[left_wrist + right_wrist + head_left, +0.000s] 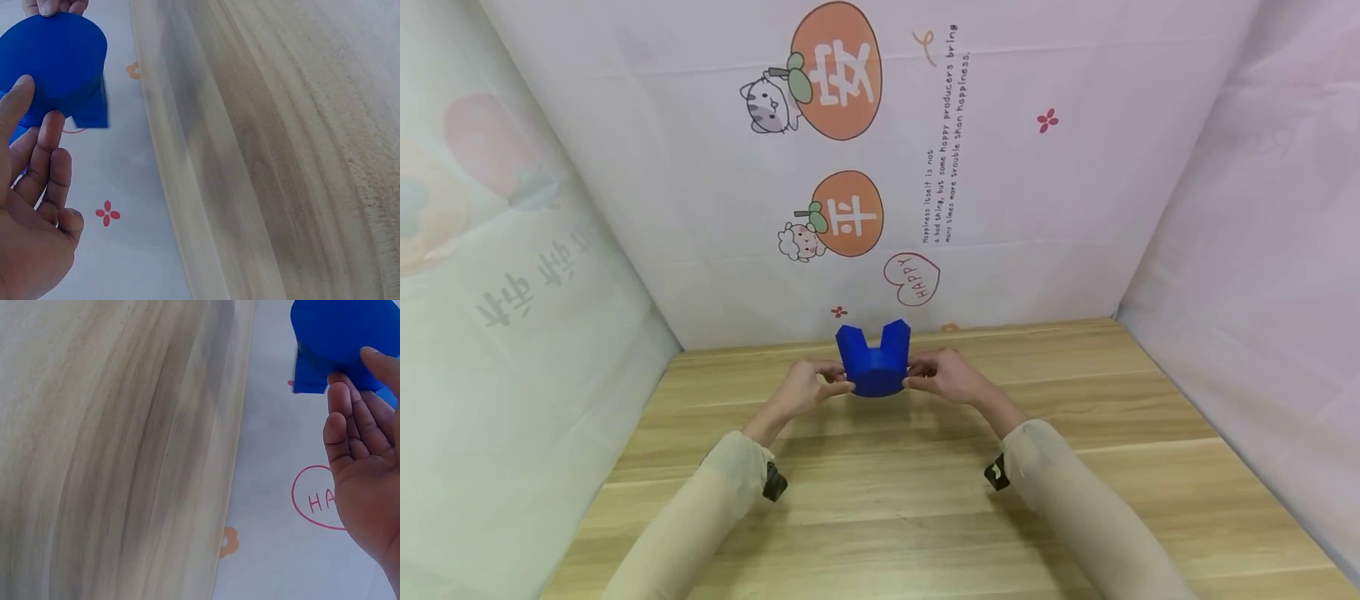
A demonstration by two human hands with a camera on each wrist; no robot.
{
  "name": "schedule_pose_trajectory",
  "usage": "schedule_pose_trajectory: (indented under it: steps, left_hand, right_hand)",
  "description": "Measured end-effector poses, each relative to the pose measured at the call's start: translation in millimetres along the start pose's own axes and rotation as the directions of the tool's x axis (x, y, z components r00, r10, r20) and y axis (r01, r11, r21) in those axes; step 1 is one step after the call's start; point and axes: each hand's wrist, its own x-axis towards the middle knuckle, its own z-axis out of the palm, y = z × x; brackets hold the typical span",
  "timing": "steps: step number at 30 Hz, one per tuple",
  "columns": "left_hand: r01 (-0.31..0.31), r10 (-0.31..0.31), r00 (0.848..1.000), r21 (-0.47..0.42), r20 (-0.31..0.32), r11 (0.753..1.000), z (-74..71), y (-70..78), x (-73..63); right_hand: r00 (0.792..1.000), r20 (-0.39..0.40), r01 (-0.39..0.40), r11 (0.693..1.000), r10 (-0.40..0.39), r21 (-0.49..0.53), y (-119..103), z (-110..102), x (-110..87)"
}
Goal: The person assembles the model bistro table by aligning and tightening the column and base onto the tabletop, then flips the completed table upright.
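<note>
A blue object with a flat round base and two upright prongs [877, 371] is held between both hands near the table's far edge. From the left side my left hand [805, 386] pinches its rim between thumb and fingers. My right hand [949, 377] pinches the opposite side in the same way. In the left wrist view the smooth round face of the blue object [56, 56] is turned toward the camera, with the thumb on its edge. The right wrist view shows the same blue face [344, 331], with the right thumb at its rim and the fingers underneath.
The wood-grain table [895, 517] spreads out below the forearms. Behind it rises a white printed curtain [1000, 183] with orange fruit drawings and a heart. More pale cloth hangs on the left [512, 400] and right [1262, 275]. A small black device sits at each wrist.
</note>
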Motion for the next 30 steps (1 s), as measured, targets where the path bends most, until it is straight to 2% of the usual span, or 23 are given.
schedule_pose_trajectory:
  steps: [5, 14, 20, 23, 26, 30]
  left_hand:
    - [0.009, -0.008, 1.0, -0.011, 0.021, 1.0, -3.5, 0.4, 1.0]
    - [0.033, -0.025, 0.992, -0.063, 0.122, 0.997, -4.0, -1.8, 0.2]
    - [0.085, -0.067, 0.988, -0.126, 0.139, 0.988, -2.3, 0.5, 1.1]
    - [0.125, -0.101, 0.985, -0.179, 0.138, 0.976, -0.7, 2.1, 3.3]
    - [0.176, -0.147, 0.981, -0.249, 0.13, 0.952, 1.8, 2.9, 5.8]
    - [0.217, -0.181, 0.975, -0.366, 0.132, 0.905, 6.2, 4.2, 7.7]
  right_hand:
    - [1.0, -0.03, -0.008, 1.0, 0.008, 0.018, 0.2, -3.9, -0.9]
    - [0.999, -0.025, -0.033, 0.998, 0.035, 0.051, -1.2, -7.5, -2.4]
    - [0.996, -0.028, -0.084, 0.993, 0.087, 0.082, -2.3, -8.8, -3.3]
    - [0.994, -0.04, -0.101, 0.991, 0.105, 0.09, -2.0, -9.0, -2.5]
    - [0.992, -0.042, -0.116, 0.988, 0.121, 0.104, -1.7, -9.2, -2.1]
    - [0.988, -0.032, -0.143, 0.981, 0.149, 0.133, -2.7, -10.1, -2.7]
